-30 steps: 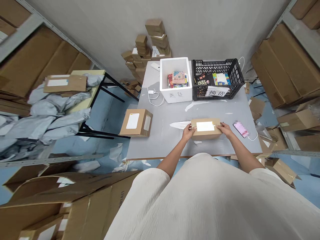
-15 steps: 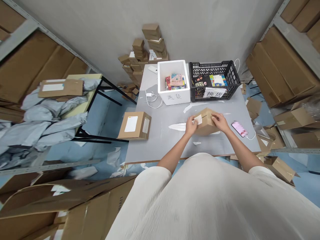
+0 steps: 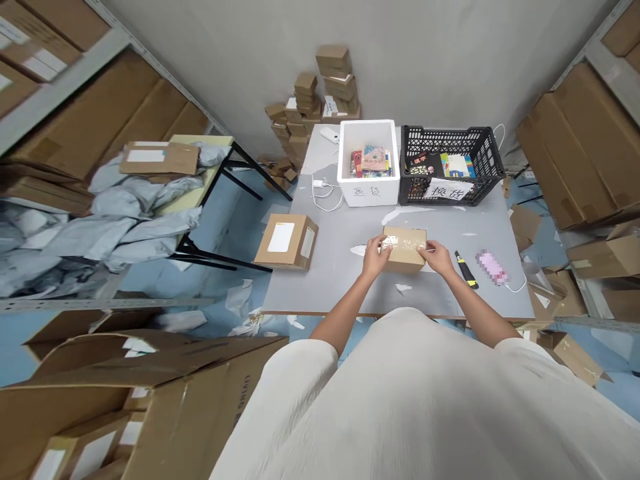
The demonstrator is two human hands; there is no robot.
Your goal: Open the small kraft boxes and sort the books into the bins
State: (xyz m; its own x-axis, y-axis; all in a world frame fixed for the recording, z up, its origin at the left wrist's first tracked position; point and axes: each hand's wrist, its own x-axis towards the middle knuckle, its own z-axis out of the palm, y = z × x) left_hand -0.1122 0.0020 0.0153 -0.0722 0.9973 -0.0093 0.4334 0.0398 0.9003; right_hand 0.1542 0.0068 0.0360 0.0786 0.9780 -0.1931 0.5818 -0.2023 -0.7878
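1 grey table, 2 crates, pale wall, blue floor

My only view looks from my head, forward and steeply down, over my white-shirted torso onto the grey rectangular counter close ahead, reaching the plain grey wall beyond.

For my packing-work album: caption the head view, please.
Two hands hold a taped carton beside a yellow-and-black cutter.
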